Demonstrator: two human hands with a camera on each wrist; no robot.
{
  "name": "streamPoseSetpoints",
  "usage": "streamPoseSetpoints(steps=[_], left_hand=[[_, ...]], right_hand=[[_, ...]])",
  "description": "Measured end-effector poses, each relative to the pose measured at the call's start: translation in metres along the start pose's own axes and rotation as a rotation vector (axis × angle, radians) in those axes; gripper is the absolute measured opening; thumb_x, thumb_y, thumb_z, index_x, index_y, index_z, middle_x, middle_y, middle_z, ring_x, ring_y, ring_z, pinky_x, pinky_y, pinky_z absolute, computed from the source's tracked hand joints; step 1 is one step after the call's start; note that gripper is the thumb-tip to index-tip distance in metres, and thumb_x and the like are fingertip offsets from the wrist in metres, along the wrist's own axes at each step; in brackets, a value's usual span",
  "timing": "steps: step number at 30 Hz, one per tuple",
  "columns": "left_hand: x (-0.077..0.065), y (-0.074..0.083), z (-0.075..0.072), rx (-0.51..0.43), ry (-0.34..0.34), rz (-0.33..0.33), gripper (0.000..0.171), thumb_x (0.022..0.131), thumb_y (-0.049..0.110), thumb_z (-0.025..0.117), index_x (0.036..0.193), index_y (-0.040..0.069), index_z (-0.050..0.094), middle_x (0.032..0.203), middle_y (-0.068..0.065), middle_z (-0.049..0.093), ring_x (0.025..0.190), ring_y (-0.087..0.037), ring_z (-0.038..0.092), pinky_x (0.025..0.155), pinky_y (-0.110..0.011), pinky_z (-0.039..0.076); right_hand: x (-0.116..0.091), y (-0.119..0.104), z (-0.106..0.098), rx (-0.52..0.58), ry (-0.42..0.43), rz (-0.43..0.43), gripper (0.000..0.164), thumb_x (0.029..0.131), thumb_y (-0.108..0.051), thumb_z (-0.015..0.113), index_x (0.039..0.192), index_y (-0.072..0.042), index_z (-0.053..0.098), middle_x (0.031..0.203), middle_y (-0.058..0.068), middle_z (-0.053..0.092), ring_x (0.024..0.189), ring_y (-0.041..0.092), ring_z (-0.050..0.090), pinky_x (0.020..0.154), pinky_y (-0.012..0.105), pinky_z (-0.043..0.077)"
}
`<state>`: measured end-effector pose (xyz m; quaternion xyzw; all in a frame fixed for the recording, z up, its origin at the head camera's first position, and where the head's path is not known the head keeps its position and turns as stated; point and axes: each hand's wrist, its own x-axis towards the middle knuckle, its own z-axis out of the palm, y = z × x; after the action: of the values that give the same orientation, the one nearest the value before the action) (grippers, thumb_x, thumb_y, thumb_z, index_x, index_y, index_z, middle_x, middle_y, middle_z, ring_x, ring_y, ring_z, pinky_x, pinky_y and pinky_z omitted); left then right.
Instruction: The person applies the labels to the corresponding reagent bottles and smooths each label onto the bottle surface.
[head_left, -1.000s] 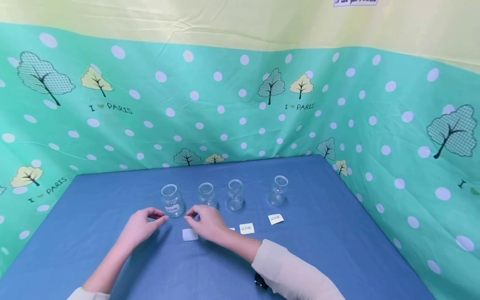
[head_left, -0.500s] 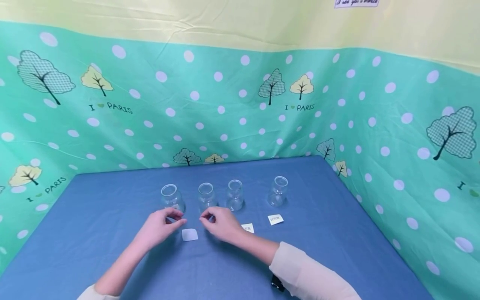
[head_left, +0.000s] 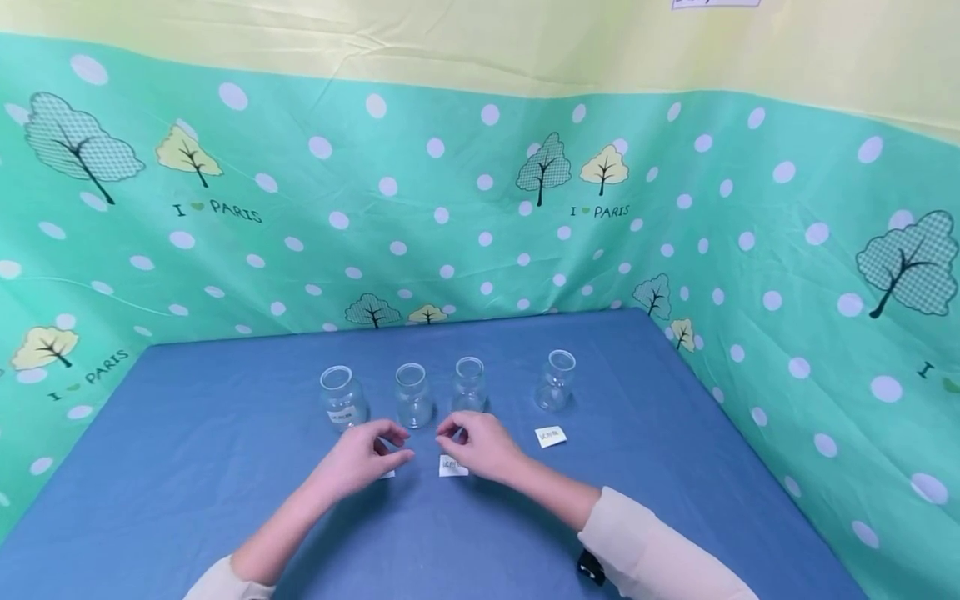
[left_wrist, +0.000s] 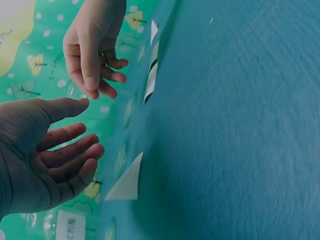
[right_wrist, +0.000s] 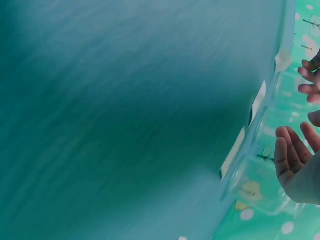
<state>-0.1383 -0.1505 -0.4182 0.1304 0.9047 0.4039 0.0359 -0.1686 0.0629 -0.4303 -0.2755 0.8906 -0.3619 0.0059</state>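
Observation:
My left hand hovers over the blue table with thumb and fingers apart, holding nothing. Facing it, my right hand has loosely bent fingers with nothing between them. Behind the left hand stands a glass jar bearing a white label with printed characters. An unlabelled glass jar is just beyond the gap between the hands. A paper label lies by the right fingertips. The left hand mostly covers another slip, seen as a white paper label in the left wrist view.
Behind the right hand is another glass jar; a further jar stands to the right, with a printed label in front. A patterned green curtain borders the table's back and right. Something black shows beneath the right sleeve.
Both hands have moved rightward from the labelled jar, with nothing in them. The label between them has come into view, while the left slip and another label are now mostly or wholly covered.

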Motion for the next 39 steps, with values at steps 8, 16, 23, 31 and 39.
streamPoseSetpoints(steps=[8, 16, 23, 31, 39], left_hand=[[0.01, 0.004, 0.022, 0.011, -0.039, 0.069, 0.027, 0.08, 0.022, 0.073, 0.1, 0.005, 0.066, 0.093, -0.009, 0.069, 0.074, -0.01, 0.06, 0.062, -0.021, 0.048], [0.013, 0.004, 0.037, 0.029, -0.059, 0.098, 0.027, 0.077, 0.018, 0.075, 0.098, 0.004, 0.066, 0.092, -0.008, 0.068, 0.069, -0.008, 0.057, 0.057, -0.019, 0.045], [0.015, 0.003, 0.047, 0.093, -0.053, 0.121, 0.026, 0.074, 0.016, 0.077, 0.095, 0.005, 0.066, 0.085, -0.003, 0.063, 0.067, -0.01, 0.055, 0.058, -0.02, 0.043], [0.018, 0.002, 0.053, 0.156, -0.033, 0.109, 0.025, 0.07, 0.014, 0.079, 0.091, 0.006, 0.067, 0.079, -0.001, 0.058, 0.068, -0.011, 0.052, 0.061, -0.023, 0.042], [0.019, 0.0, 0.055, 0.186, -0.026, 0.113, 0.022, 0.07, 0.014, 0.079, 0.088, 0.006, 0.069, 0.08, 0.0, 0.058, 0.074, -0.013, 0.053, 0.066, -0.027, 0.044]], right_hand=[[-0.013, 0.017, -0.011, -0.066, -0.012, -0.007, 0.011, 0.084, -0.02, 0.067, 0.092, -0.012, 0.069, 0.088, -0.001, 0.069, 0.071, 0.006, 0.06, 0.066, 0.018, 0.048], [-0.022, 0.025, -0.016, -0.169, -0.039, -0.02, 0.016, 0.082, -0.024, 0.069, 0.095, -0.014, 0.069, 0.085, -0.002, 0.065, 0.072, 0.011, 0.059, 0.065, 0.019, 0.045], [-0.025, 0.03, -0.015, -0.241, -0.073, -0.033, 0.02, 0.08, -0.027, 0.071, 0.096, -0.014, 0.07, 0.082, -0.003, 0.059, 0.072, 0.009, 0.054, 0.064, 0.02, 0.043], [-0.027, 0.032, -0.011, -0.291, -0.124, -0.029, 0.026, 0.077, -0.033, 0.074, 0.097, -0.016, 0.07, 0.076, -0.005, 0.053, 0.062, 0.002, 0.042, 0.055, 0.017, 0.034], [-0.024, 0.032, -0.006, -0.339, -0.144, -0.012, 0.03, 0.075, -0.037, 0.076, 0.097, -0.018, 0.07, 0.075, -0.005, 0.05, 0.06, 0.002, 0.04, 0.054, 0.017, 0.032]])
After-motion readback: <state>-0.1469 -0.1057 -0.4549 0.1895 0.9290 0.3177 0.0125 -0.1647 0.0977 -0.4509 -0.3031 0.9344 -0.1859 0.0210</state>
